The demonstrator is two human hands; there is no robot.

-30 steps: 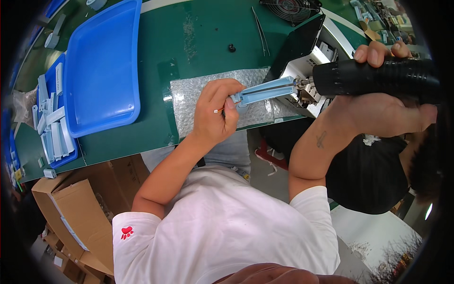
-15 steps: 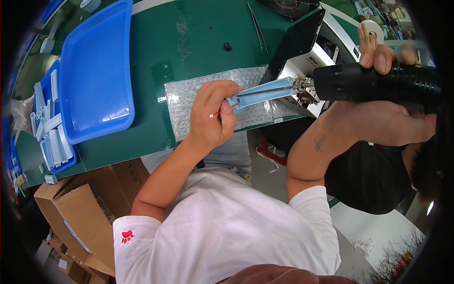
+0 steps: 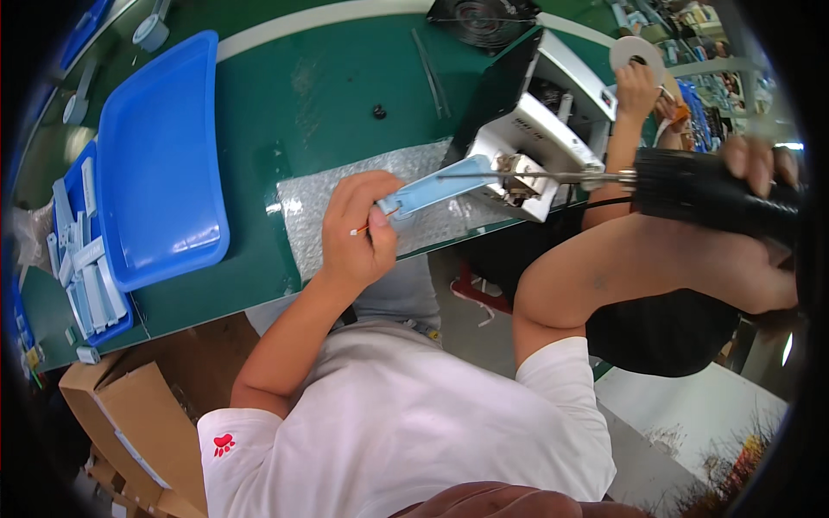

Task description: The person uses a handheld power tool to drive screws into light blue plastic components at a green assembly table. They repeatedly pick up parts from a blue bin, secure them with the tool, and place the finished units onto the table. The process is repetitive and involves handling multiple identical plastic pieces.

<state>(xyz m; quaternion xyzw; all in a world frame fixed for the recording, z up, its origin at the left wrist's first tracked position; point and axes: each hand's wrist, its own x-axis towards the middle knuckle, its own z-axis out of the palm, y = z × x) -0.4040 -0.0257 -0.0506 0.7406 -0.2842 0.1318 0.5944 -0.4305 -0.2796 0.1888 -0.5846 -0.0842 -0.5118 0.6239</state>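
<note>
From here I see a long light-blue strip (image 3: 432, 188) above the bubble sheet (image 3: 302, 211), slanting up and right from the left hand (image 3: 358, 226) toward the white box (image 3: 537, 129). Thumb and fingers pinch its lower end. The right hand's (image 3: 758, 166) fingers curl round a black driver (image 3: 691, 183), its thin rod over the strip.

Head-worn fisheye looking steeply down past a white shirt (image 3: 406, 423) to a green workbench (image 3: 276, 95)

It is, from where I stand, the left lens of a side-by-side pair, close above the shirt's front, upright; the workbench's near edge slants across mid-view, and the wide glass bows straight lines toward its rim
</note>
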